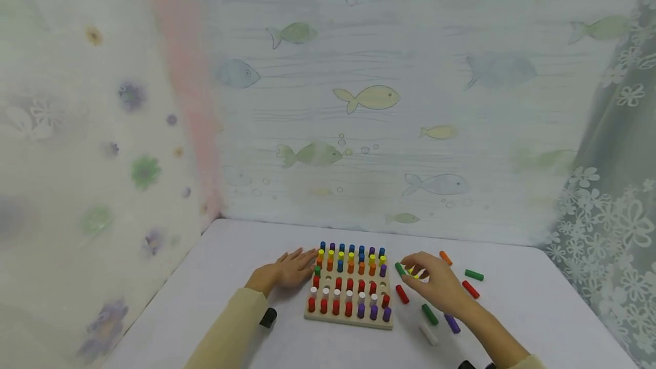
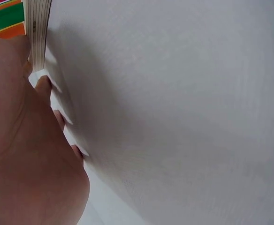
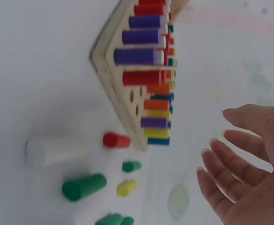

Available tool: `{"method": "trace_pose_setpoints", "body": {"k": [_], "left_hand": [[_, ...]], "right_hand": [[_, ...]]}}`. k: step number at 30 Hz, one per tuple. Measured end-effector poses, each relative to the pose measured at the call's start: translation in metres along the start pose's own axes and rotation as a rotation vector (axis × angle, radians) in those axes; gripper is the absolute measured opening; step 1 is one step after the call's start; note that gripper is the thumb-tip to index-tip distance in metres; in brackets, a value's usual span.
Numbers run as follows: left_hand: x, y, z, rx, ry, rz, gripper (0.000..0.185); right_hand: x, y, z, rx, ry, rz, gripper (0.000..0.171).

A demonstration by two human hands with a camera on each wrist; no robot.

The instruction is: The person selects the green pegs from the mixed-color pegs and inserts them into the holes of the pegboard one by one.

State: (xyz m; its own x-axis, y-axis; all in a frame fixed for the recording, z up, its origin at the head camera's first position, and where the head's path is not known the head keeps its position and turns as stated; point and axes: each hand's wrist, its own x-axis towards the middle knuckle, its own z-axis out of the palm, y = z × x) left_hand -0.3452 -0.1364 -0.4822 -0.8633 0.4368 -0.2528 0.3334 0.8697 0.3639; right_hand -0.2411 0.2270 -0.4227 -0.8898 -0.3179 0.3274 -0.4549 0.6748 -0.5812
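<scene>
- Nearest the person, loose pegs lie on the white table [image 1: 538, 300] by the right forearm: a white peg [image 1: 428, 334], a purple peg [image 1: 452, 323] and a green peg [image 1: 429, 314]
- The right hand [image 1: 435, 283] hovers low over the table just right of the wooden pegboard [image 1: 348, 319], palm down; its fingers are spread and relaxed, and the right wrist view shows them open with gaps between them, gripping nothing [image 3: 242, 176]
- Just under its fingertips lie a small green peg [image 1: 400, 269] and a yellow peg [image 1: 413, 272]; a red peg [image 1: 402, 294] lies between hand and board
- The pegboard sits in the middle of the table, most holes filled with upright pegs in rows: red, white and purple near, orange, yellow and blue far; a few holes in the middle rows are bare
- The left hand [image 1: 289, 269] lies flat on the table, fingers straight and close together, tips touching the board's left edge
- Further right, well apart from the board, lie another red peg [image 1: 470, 289], a dark green peg [image 1: 474, 274] and an orange peg [image 1: 445, 258]
- Behind it all hangs a fish-patterned curtain [image 1: 369, 98]
</scene>
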Motion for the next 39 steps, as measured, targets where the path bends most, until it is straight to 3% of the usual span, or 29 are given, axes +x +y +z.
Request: {"method": "trace_pose_setpoints", "body": {"k": [17,33,39], "left_hand": [[-0.005,0.005,-0.002,0.003,0.009,0.001,0.058],[-0.007,0.007,-0.003,-0.011,0.014,-0.002,0.057],[-0.006,0.006,-0.002,-0.013,0.019,0.009,0.056]], "right_hand": [[-0.027,0.047,-0.042,-0.079,0.121,0.086,0.031],[-0.038,0.091,-0.066,-0.132,0.102,0.222,0.039],[-0.043,0.112,-0.07,-0.136,0.098,0.313,0.043]]}}
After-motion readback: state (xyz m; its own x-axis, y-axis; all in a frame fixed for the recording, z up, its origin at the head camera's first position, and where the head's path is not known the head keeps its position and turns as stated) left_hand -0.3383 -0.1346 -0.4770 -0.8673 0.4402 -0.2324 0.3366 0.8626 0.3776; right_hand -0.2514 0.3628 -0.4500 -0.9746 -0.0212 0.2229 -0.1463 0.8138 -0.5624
